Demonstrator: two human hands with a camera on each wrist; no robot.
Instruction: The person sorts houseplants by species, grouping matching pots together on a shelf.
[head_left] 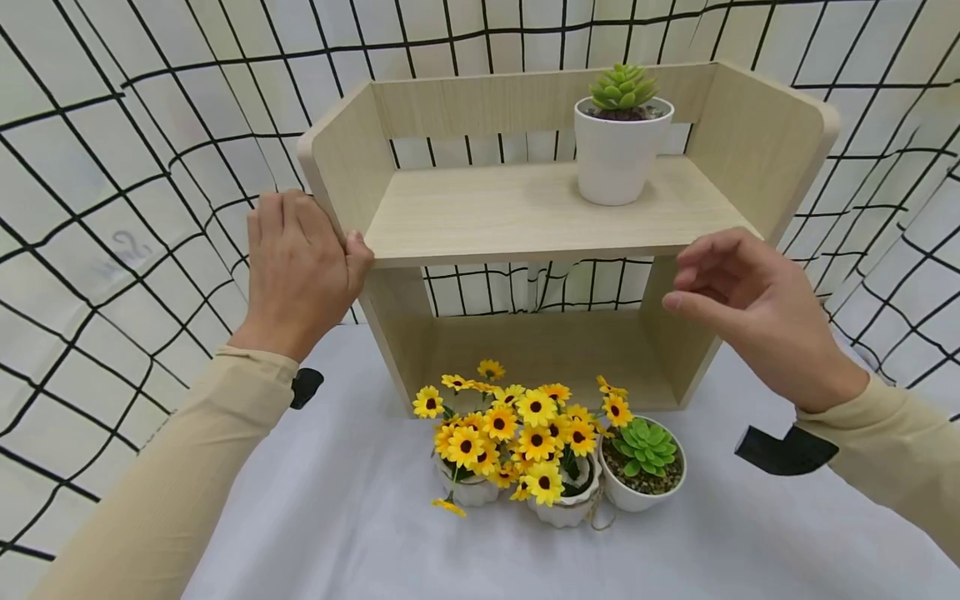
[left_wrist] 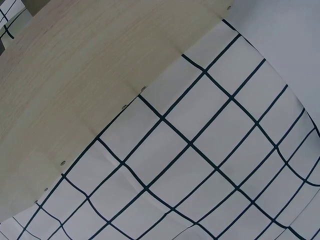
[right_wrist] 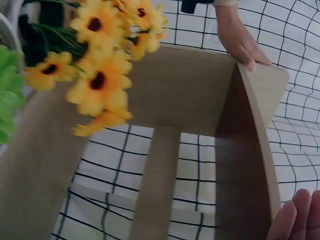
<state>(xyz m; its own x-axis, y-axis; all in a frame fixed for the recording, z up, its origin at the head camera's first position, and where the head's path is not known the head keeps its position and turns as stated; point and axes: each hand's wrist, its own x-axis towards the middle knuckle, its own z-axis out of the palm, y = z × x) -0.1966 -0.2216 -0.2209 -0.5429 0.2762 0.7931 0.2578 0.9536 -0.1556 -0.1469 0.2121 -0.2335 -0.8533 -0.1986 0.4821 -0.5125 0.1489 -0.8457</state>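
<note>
A light wooden two-tier shelf (head_left: 480, 208) stands on the white cloth. My left hand (head_left: 303, 258) holds its left side panel, fingers along the outside and thumb at the front edge of the upper board. My right hand (head_left: 757, 308), fingers loosely bent and holding nothing, hovers near the right front of the upper board. Up there, right of the middle, sits a white pot with a green succulent (head_left: 618, 150). A second potted succulent (head_left: 641, 462) stands on the cloth before the shelf. Beside it, yellow artificial sunflowers (head_left: 517, 433) fill white pots. The left wrist view shows the panel (left_wrist: 85, 85) but no fingers.
Black wire grid (head_left: 112, 250) backed by white sheeting surrounds the shelf at the back and sides. White cloth (head_left: 337, 517) covers the surface below. The lower compartment (head_left: 540, 342) has an open back, with the grid visible through it.
</note>
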